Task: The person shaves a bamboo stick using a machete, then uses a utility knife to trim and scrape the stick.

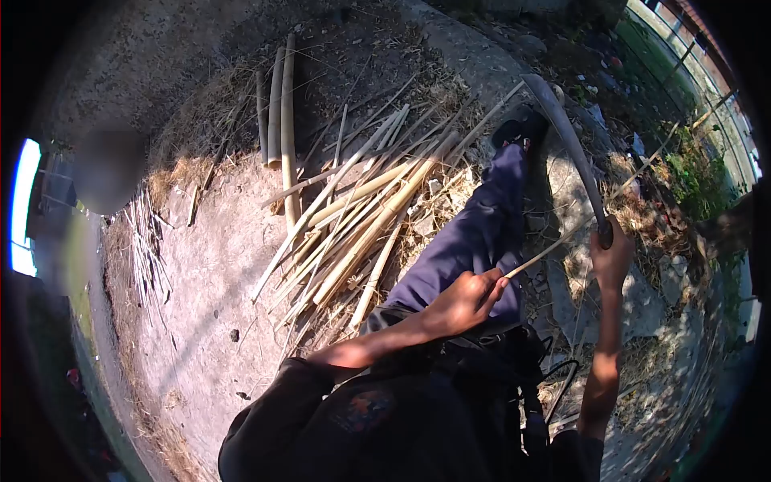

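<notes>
My left hand (466, 305) is closed around the near end of a thin bamboo strip (540, 259), over my lap. The strip slants up and right, passing by the base of a long curved machete (572, 140). My right hand (613, 253) grips the machete by its handle, mostly hidden in the fingers. Its blade arcs up and left, the tip near my shoe (520, 128). Whether the edge touches the strip I cannot tell. Left of my outstretched leg (474, 225) lies a loose pile of split bamboo strips (361, 217).
Thicker bamboo poles (287, 120) lie beyond the pile. A small bundle of thin strips (146, 249) rests on the dirt ground (209, 281) at left. Stone slabs (642, 301) and dry grass are at right. Green plants (697, 173) and a fence (707, 64) stand at upper right.
</notes>
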The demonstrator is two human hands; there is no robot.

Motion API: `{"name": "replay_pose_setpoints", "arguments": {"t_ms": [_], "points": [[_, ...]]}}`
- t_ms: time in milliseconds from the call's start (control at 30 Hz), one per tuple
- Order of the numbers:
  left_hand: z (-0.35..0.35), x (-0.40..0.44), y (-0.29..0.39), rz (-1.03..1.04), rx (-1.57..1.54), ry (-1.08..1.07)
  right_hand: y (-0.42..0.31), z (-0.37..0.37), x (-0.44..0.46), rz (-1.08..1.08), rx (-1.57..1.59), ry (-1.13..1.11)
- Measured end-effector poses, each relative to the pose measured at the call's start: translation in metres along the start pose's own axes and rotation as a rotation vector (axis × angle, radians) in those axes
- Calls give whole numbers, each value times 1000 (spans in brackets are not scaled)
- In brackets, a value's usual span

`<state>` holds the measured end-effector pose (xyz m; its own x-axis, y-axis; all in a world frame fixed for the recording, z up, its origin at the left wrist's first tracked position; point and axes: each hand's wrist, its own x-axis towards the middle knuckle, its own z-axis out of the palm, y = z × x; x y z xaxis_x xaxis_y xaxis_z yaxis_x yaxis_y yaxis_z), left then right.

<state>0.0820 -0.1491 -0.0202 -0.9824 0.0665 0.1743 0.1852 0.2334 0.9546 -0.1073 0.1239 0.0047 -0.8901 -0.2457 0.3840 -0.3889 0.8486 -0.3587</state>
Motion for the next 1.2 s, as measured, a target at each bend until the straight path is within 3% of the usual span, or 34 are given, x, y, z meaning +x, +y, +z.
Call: {"name": "replay_pose_setpoints", "arguments": {"t_ms": [233,300,433,500,533,600,700,767,833,867,967,1067,1100,1200], "points": [[-5,1,1,15,-30,-4,1,-2,0,-42,-52,-12],[-10,6,6,-31,-36,-40,-5,-3,-1,10,-74,-67],[-14,22,21,-193,-38,-87,-28,2,-15,-83,13,-17],[-9,28,19,-74,66,4,-45,4,-20,-192,20,75],[-6,27,14,-71,67,1,-42,7,-19,-151,45,18],[1,22,0,191,189,198,-35,-2,-2,-133,0,12],[-32,1,12,18,39,5,-5,-11,35,-6,-66,106],[-45,-17,6,-15,80,-17,51,-3,57,-102,-119,375],[-56,-34,-1,177,315,99,72,-21,75,56,-149,291],[-76,-36,6,-106,232,-134,93,-26,81,51,-152,292],[-98,-48,-21,-97,263,-118,154,-25,85,18,-265,269],[-96,-36,-46,-98,267,-22,146,-22,74,287,280,201],[-93,-27,-45,-110,237,27,97,-27,68,498,539,118],[-76,0,-41,-148,122,-41,16,-20,57,372,754,103]]}}
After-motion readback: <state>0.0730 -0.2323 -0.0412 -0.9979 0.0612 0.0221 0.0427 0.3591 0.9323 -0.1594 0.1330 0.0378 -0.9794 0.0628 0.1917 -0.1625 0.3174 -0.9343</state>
